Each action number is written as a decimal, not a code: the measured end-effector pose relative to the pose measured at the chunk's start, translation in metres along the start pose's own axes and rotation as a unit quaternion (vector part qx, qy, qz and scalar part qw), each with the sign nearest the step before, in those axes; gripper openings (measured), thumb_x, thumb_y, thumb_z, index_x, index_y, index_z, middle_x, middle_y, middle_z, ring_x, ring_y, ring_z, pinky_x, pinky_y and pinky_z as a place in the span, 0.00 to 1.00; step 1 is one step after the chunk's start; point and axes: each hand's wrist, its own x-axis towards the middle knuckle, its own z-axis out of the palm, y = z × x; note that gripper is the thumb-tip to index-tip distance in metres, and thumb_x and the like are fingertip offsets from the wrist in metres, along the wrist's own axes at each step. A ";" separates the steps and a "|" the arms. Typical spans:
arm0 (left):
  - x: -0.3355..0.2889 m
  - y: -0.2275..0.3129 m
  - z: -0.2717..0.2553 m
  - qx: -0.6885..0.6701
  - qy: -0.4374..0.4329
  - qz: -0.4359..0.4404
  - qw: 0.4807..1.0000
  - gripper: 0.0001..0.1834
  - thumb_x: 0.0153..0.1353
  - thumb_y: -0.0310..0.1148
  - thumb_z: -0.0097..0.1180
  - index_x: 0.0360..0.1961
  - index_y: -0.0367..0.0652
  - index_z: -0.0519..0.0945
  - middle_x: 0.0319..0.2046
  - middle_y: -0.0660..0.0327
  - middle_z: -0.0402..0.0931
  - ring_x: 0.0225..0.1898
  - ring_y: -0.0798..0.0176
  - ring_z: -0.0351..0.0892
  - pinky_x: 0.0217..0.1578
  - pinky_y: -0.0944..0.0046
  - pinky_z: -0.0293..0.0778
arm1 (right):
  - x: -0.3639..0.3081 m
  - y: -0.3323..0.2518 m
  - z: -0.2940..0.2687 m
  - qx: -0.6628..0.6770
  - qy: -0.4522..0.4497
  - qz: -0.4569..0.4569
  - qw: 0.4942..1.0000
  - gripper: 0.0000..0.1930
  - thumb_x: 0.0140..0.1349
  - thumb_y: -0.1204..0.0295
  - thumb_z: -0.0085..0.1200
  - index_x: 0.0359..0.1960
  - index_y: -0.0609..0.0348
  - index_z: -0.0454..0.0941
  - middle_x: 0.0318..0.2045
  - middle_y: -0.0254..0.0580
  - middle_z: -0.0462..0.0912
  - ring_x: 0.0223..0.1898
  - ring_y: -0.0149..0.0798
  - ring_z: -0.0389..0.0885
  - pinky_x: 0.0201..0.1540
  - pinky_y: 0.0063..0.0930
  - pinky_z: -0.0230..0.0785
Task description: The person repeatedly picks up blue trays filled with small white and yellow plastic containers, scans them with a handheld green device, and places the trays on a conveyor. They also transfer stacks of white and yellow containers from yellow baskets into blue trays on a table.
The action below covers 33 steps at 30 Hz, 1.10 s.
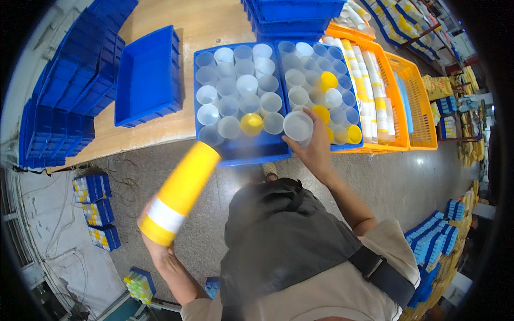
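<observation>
My left hand point(158, 250) is closed around the lower end of a tall stack of yellow cups point(191, 174) with a white band in it. The stack tilts up and to the right, in front of the table edge. My right hand point(315, 148) grips a frosted white cup point(298, 126) at the near side of two blue crates. Rows of frosted cups and one yellow cup point(251, 124) stand mouth-up in the left crate point(243, 156). The right crate point(360, 131) holds more frosted cups and several yellow ones.
A shallow blue crate point(147, 80) lies on the wooden table point(201, 18), beside stacked blue crates point(69, 69) at the left. More blue crates point(297, 18) stand behind the cups. Orange baskets point(423, 107) at the right hold cup stacks point(375, 91). Filled small crates point(99, 211) sit on the floor.
</observation>
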 end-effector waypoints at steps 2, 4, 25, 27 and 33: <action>0.010 -0.005 -0.006 0.061 -0.057 0.025 0.996 0.20 0.60 0.25 0.58 0.54 0.29 0.78 0.46 0.50 0.82 0.45 0.59 0.83 0.48 0.61 0.79 | 0.002 0.018 0.005 0.080 -0.031 0.000 0.996 0.34 0.49 0.73 0.68 0.59 0.59 0.67 0.55 0.51 0.72 0.57 0.53 0.72 0.58 0.43 0.65; 0.015 -0.021 0.003 0.138 -0.090 0.005 0.986 0.19 0.61 0.21 0.56 0.54 0.30 0.78 0.46 0.51 0.82 0.45 0.61 0.82 0.48 0.62 0.78 | -0.006 0.021 0.016 0.025 -0.167 -0.056 0.984 0.39 0.46 0.74 0.71 0.62 0.59 0.65 0.60 0.54 0.68 0.59 0.55 0.69 0.61 0.41 0.64; 0.030 -0.036 -0.012 0.191 -0.130 0.062 0.971 0.12 0.58 0.17 0.57 0.44 0.31 0.81 0.43 0.55 0.82 0.43 0.66 0.81 0.46 0.67 0.76 | -0.028 -0.040 0.072 -0.024 -0.158 -0.262 0.952 0.41 0.44 0.61 0.71 0.61 0.59 0.68 0.62 0.50 0.68 0.64 0.52 0.66 0.58 0.44 0.62; 0.023 -0.039 -0.008 0.211 -0.134 0.063 0.966 0.14 0.56 0.16 0.58 0.44 0.32 0.82 0.45 0.55 0.83 0.44 0.65 0.81 0.47 0.67 0.75 | -0.037 -0.058 0.083 -0.055 -0.222 -0.358 0.905 0.33 0.52 0.64 0.63 0.61 0.58 0.68 0.61 0.44 0.70 0.62 0.42 0.70 0.54 0.41 0.63; 0.001 -0.018 -0.023 0.258 -0.074 0.204 0.941 0.16 0.54 0.20 0.61 0.46 0.36 0.84 0.42 0.54 0.84 0.43 0.63 0.83 0.47 0.65 0.77 | -0.017 -0.108 0.083 -0.082 -0.172 -0.396 0.898 0.28 0.54 0.73 0.58 0.60 0.59 0.69 0.58 0.45 0.75 0.57 0.43 0.76 0.53 0.42 0.67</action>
